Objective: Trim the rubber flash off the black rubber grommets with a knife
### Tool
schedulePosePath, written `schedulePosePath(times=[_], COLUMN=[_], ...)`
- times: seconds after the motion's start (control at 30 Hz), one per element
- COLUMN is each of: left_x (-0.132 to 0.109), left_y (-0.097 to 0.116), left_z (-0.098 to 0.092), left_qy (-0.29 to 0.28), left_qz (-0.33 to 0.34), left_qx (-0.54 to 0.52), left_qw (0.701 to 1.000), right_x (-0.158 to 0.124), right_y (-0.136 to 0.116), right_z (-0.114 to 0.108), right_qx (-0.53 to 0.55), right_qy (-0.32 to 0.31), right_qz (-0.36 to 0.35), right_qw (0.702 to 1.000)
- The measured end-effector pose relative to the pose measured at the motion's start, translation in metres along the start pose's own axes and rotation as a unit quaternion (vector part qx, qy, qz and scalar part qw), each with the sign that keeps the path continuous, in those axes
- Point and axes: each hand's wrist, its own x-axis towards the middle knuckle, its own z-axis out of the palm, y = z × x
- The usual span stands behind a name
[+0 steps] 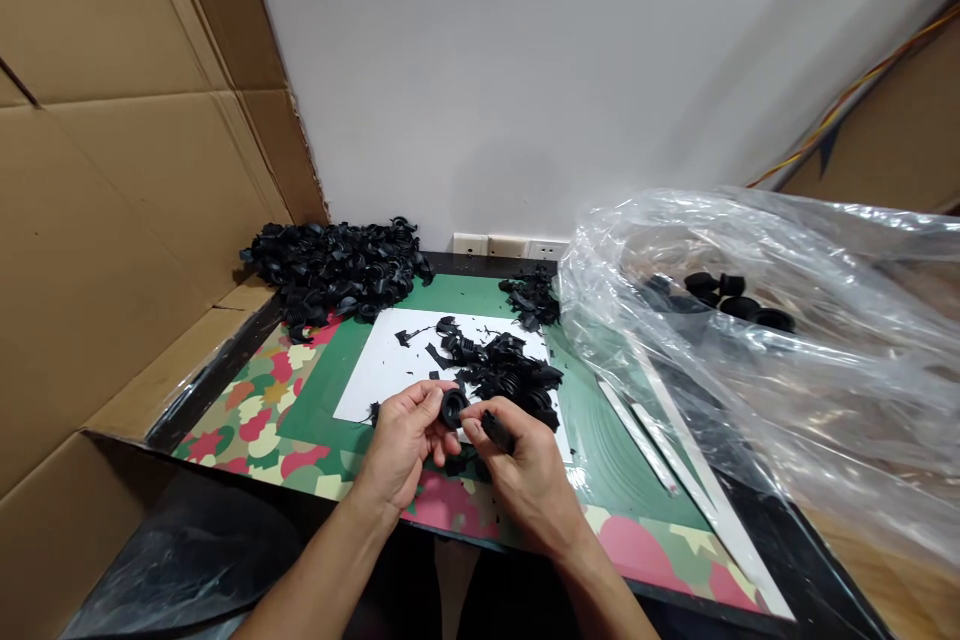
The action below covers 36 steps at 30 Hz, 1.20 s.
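My left hand (401,440) pinches a round black rubber part (453,407) between thumb and fingers, its hollow, ringed opening turned up toward me. Close beside it, my right hand (529,460) is closed around a dark object (497,431), perhaps a handle; most of it is hidden in the fingers. The right thumb and fingertip come up to the rim of the rubber part. Just beyond both hands, a heap of black rubber pieces and shavings (506,370) lies on a white sheet (375,360).
A big pile of black rubber parts (337,265) stands at the back left beside a cardboard box (150,180). More scraps (532,295) lie at the back. At right, a clear plastic bag (750,370) holds several black cups (739,305). White strips (637,435) lie on the green mat (600,460).
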Motion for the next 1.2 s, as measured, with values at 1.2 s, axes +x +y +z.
schedulePosePath(times=[1.2], left_x=[0.0], left_y=[-0.01], left_z=[0.004], left_qy=[0.019], left_qz=[0.048], left_qx=[0.105], left_qw=[0.993], right_x=[0.009], right_y=[-0.002], right_z=[-0.004], right_qx=[0.105], right_qy=[-0.035], right_qz=[0.144], right_qw=[0.983])
